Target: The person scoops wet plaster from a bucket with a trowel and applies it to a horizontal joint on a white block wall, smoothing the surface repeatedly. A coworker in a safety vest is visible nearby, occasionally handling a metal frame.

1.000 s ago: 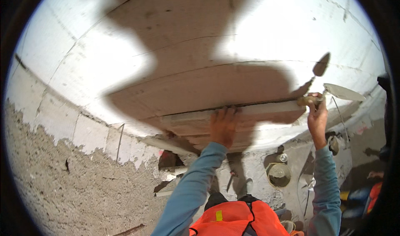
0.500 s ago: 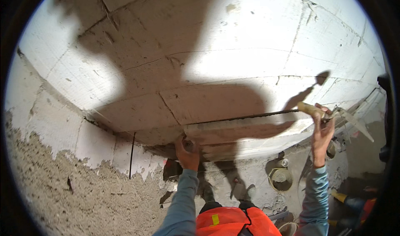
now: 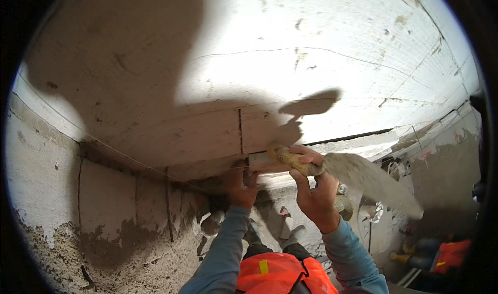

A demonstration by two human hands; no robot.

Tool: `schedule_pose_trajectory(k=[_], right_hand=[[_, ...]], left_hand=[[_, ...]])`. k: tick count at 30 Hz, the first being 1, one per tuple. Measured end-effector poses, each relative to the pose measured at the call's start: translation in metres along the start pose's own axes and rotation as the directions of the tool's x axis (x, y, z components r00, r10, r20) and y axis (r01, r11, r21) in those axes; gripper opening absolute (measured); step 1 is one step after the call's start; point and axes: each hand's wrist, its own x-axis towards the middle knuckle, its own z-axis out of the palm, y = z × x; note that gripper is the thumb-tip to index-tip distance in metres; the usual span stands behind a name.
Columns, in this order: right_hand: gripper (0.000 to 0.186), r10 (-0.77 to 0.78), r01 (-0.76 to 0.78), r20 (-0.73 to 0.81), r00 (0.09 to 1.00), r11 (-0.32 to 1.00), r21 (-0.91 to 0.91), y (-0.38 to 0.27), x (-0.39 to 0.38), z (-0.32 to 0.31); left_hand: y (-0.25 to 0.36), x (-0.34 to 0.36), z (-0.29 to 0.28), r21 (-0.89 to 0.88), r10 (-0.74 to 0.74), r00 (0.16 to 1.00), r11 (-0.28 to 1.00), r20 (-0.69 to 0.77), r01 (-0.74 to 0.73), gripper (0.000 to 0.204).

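In my right hand (image 3: pixel 317 193) is a trowel, fingers closed round its yellowish wooden handle (image 3: pixel 294 161). Its grey, mortar-smeared blade (image 3: pixel 376 182) points right and is blurred by motion. The handle's butt is over the left end of a long white block (image 3: pixel 259 162) set along the foot of the white block wall (image 3: pixel 332 71). Against that same end, my left hand (image 3: pixel 241 187) is curled with its fingers at the block's edge; shadow hides part of the grip.
A thin string (image 3: pixel 122 155) runs across the left wall toward the block. Rough mortar (image 3: pixel 46 263) coats that wall's lower part. A bucket (image 3: pixel 343 206) stands behind my right hand. At lower right is another person in an orange vest (image 3: pixel 452 256).
My right hand has brought the trowel left along the block, close to my left hand. The view has shifted. My left hand stays at the block's end.
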Motion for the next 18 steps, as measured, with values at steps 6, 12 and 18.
schedule_pose_trajectory(k=[6, 12, 18], right_hand=[[0.024, -0.142, 0.150, 0.054, 0.988, 0.968, -0.202, -0.005, 0.002, 0.018], [0.025, -0.103, 0.100, -0.031, 0.994, 0.991, -0.086, 0.005, -0.009, 0.018], [0.029, -0.003, -0.004, -0.107, 0.994, 0.998, -0.065, 0.012, -0.032, 0.002]], left_hand=[[0.001, 0.002, -0.004, -0.079, -0.008, 0.999, 0.997, 0.047, 0.011, 0.054], [-0.006, -0.002, 0.005, -0.137, 0.000, 1.000, 0.991, 0.012, 0.002, 0.050], [0.002, 0.004, -0.014, -0.172, -0.006, 0.997, 0.985, 0.073, 0.018, 0.045]])
